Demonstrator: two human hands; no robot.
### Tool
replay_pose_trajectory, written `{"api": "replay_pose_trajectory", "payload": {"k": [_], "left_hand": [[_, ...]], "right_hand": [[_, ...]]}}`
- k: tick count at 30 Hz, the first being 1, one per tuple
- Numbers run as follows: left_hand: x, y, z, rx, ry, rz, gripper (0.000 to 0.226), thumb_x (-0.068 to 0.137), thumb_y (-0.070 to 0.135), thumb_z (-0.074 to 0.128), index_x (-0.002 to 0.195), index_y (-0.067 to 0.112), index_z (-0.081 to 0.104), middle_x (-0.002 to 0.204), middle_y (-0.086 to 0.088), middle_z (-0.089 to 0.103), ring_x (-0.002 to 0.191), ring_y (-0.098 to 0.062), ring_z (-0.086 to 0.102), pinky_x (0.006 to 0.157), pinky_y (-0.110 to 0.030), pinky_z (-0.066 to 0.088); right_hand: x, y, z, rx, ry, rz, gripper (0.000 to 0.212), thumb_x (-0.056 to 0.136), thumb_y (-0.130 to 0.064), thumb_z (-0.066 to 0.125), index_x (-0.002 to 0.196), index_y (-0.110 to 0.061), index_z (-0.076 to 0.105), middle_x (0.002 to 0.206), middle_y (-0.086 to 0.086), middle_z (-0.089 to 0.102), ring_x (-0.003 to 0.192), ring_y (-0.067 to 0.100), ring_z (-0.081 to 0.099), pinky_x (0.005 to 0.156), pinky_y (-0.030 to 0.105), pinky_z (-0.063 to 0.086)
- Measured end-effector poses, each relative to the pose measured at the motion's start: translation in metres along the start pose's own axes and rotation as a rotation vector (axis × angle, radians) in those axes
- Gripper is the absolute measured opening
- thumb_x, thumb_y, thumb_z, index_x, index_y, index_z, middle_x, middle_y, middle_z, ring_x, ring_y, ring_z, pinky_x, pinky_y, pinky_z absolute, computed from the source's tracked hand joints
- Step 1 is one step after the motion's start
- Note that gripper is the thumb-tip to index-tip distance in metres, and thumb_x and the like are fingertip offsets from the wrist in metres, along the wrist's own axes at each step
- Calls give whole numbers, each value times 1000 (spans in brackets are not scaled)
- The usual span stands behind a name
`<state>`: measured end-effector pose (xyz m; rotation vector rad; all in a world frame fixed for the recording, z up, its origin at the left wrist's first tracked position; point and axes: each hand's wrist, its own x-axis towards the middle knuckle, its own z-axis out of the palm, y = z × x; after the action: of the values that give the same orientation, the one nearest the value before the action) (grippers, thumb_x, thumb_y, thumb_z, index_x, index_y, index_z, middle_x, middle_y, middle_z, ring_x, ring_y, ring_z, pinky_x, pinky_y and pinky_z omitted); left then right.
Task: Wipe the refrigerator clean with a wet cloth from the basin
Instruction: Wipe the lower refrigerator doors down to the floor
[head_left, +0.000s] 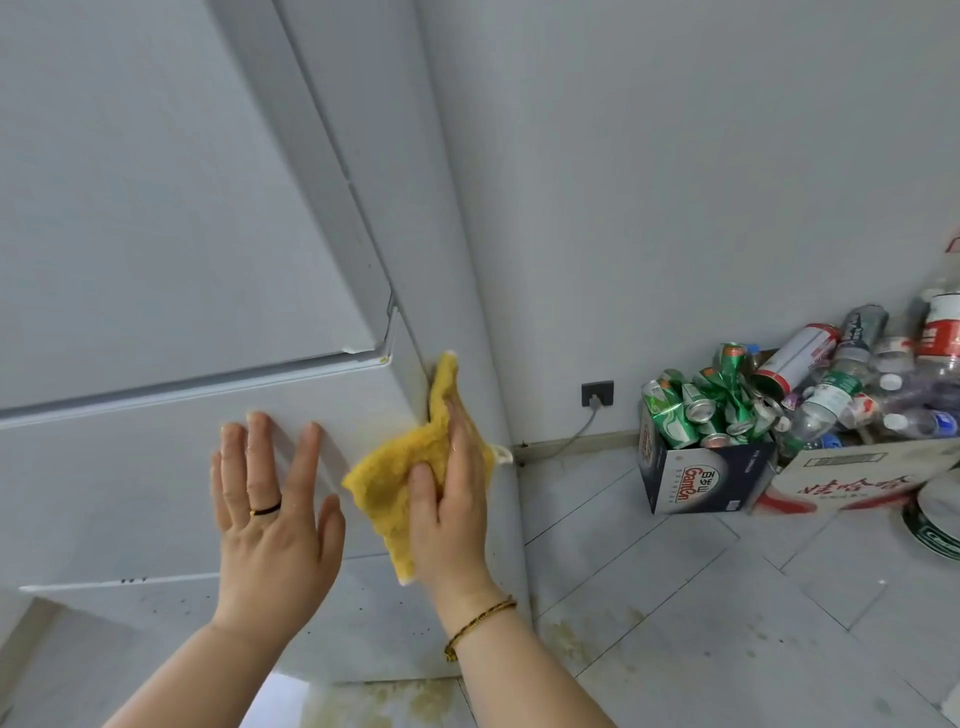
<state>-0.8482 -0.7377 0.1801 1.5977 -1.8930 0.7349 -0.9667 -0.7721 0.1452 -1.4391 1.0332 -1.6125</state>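
2 hands, 1 cloth, 1 fridge, 2 boxes, 1 wall socket.

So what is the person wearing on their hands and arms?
The left hand has a thin dark ring with a gold edge on one of its fingers. The right hand has a thin braided gold-and-dark bracelet round the wrist. Both forearms are bare, with no sleeves showing.

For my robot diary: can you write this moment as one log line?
left hand: flat on refrigerator | right hand: presses yellow cloth on its corner | step: wiping
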Motion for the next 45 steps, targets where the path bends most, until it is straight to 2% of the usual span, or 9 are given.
{"api": "replay_pose_trajectory", "payload": {"k": [6,13,16,20,24,33,39,42,45], "left_hand": [[-2,1,2,-56,-3,-22,74,81,21,35,144,32,-4,151,11,-22,140,-12,-19,114,-30,-11],[-1,1,-1,-140,6,-40,48,82,18,36,129,7,30,151,14,-19,140,-10,-17,113,-33,-5],[-2,-2,-6,-175,20,-20,46,82,15,35,127,9,34,152,15,-15,141,-9,-13,113,-33,-1],[-1,-6,-12,-207,-4,-2,69,82,15,34,143,38,11,152,17,-11,141,-8,-9,113,-32,1],[-3,-8,-14,-224,-30,-7,70,83,16,34,143,38,5,152,18,-11,141,-7,-9,114,-32,1],[-6,-20,-23,-315,-57,42,70,84,15,36,145,34,6,153,19,-7,142,-8,-3,115,-30,3],[-8,-25,-26,-351,-90,41,69,86,17,36,144,35,4,152,21,-6,142,-6,-2,115,-28,6],[-12,-25,-24,-377,-123,16,65,86,17,35,143,35,10,152,22,-8,141,-5,-5,114,-28,4],[-12,-22,-22,-403,-124,-14,57,85,17,35,138,30,18,151,23,-10,141,-5,-7,114,-30,3]], "right_hand": [[-24,13,-8,10,-92,295,52,71,-53,23,121,-55,10,135,-34,14,133,-1,22,115,35,22],[43,-68,10,-15,106,-174,48,90,-45,38,136,-33,30,141,3,39,131,13,34,109,33,31],[38,-45,8,-86,110,-277,48,93,-53,30,135,-32,26,139,3,38,129,16,37,107,34,34],[-8,4,-2,-97,-13,54,51,81,-46,32,129,-56,24,144,1,35,130,16,38,105,43,38],[-21,11,-5,-90,-52,233,50,74,-55,26,124,-50,17,142,4,40,129,19,40,105,44,37],[26,-42,16,-86,153,-185,47,86,-37,40,129,-38,22,140,13,43,125,17,43,103,23,37],[-29,26,-3,-130,-37,280,55,78,-44,36,132,-37,25,136,1,45,122,19,47,79,-1,34],[-29,20,-5,-152,-40,308,66,78,-40,35,141,-18,29,137,4,46,123,20,46,76,-4,33],[-5,-16,-1,-106,11,168,64,73,-54,34,133,-33,28,134,2,48,119,15,48,85,6,39]]}}
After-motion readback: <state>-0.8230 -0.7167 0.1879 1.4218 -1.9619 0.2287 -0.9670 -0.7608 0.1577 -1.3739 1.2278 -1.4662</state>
